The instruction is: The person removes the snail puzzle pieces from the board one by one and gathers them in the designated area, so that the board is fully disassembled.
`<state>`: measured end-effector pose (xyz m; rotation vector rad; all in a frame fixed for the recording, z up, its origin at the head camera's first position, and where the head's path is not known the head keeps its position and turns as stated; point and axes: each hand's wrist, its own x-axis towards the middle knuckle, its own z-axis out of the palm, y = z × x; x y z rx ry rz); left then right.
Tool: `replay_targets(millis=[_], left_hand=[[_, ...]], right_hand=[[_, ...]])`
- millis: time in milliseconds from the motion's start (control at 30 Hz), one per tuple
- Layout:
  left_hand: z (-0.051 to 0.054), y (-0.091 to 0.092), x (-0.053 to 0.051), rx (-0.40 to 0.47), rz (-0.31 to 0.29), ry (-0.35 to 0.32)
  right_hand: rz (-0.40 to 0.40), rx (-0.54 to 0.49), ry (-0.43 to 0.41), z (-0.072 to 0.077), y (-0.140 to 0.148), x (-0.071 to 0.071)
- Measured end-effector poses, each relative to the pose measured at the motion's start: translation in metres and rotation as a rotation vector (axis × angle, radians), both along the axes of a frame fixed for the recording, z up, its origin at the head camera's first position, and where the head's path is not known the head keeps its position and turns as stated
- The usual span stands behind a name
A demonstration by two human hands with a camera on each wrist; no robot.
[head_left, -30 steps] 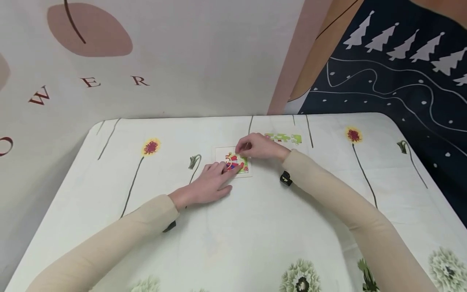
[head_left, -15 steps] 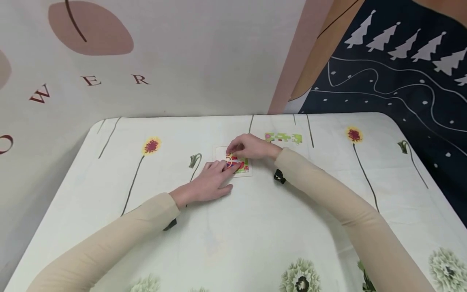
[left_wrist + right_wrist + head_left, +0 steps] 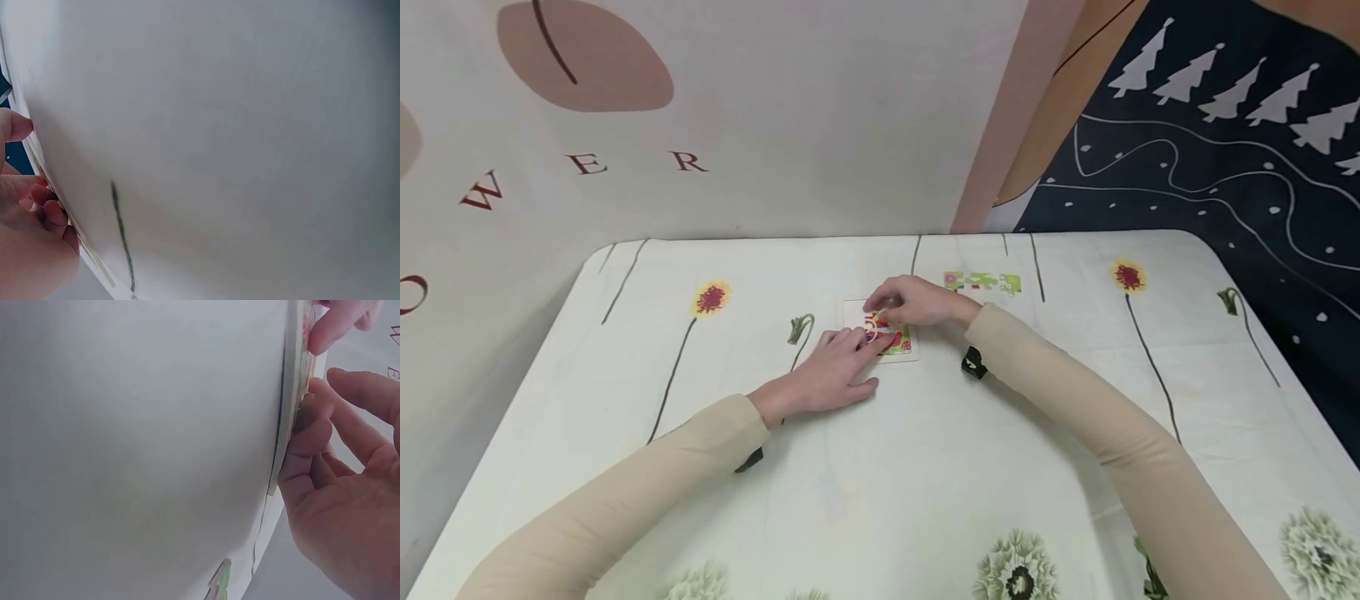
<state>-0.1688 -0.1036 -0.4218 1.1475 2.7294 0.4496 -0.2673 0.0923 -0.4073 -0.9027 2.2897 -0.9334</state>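
Observation:
In the head view, a small jigsaw puzzle (image 3: 905,339) with red, blue and green print lies in a pale square tray (image 3: 853,310). My left hand (image 3: 829,372) lies with outstretched fingers, the index fingertip pressing the puzzle's lower part. Bent over the upper part, my right hand (image 3: 917,302) has its thumb and index finger about a red puzzle piece (image 3: 872,317), mostly covered by the fingers. The right wrist view shows curled fingers (image 3: 310,440) against the tray's edge. In the left wrist view, the left hand (image 3: 37,231) is seen at the margin.
Several joined green puzzle pieces (image 3: 992,282) lie behind the right hand on the flower-printed cloth (image 3: 865,500). A printed curtain (image 3: 820,125) hangs along the table's far edge. Dark straps with cameras sit below both sleeves.
From one second ago, my right hand has shifted left over the puzzle, then stayed there through the last half second. My left hand keeps its place on the puzzle.

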Motion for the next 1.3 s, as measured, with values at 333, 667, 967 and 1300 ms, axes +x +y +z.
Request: replay_targets(millis=[333,667,967,1300], left_hand=[[-0.0017,-0.0007,-0.0011,-0.012,-0.007,0.007],[-0.0003,0.0009,-0.0014,-0.026,-0.008,0.001],[-0.0009,0.0008,-0.0021,-0.024,-0.011,0.009],[-0.0026,0.0011,-0.0024,-0.037,0.0,-0.009]], right_hand=[[-0.01,0.005,-0.048,0.0018,-0.0017,-0.004],[-0.033,-0.015,-0.073,0.0022,-0.0009,-0.0029],[-0.067,-0.077,-0.068,0.0004,0.0012,-0.0029],[-0.118,-0.145,-0.047,-0.0016,0.0062,-0.0034]])
